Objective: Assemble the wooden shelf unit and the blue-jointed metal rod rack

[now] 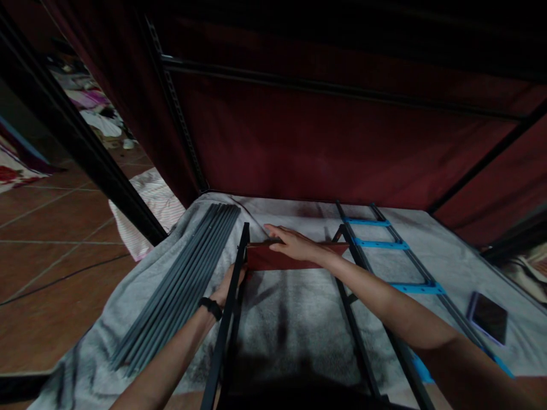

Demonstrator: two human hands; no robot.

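A black metal frame (227,319) stands upright in front of me, with a reddish-brown board (273,261) set across its far end. My left hand (228,287), with a black band at the wrist, is closed around the frame's left side; the bar hides part of its fingers. Over the board's top edge lies my right hand (293,244), fingers stretched out to the left and thumb apart. Whether its fingertips press on the board I cannot tell.
Several grey tubes (179,285) lie side by side on the grey blanket (290,319) to the left. On the right are dark rails with blue crosspieces (380,245) and a phone (488,318). Dark red fabric (307,142) and a dark post (94,154) bound the space.
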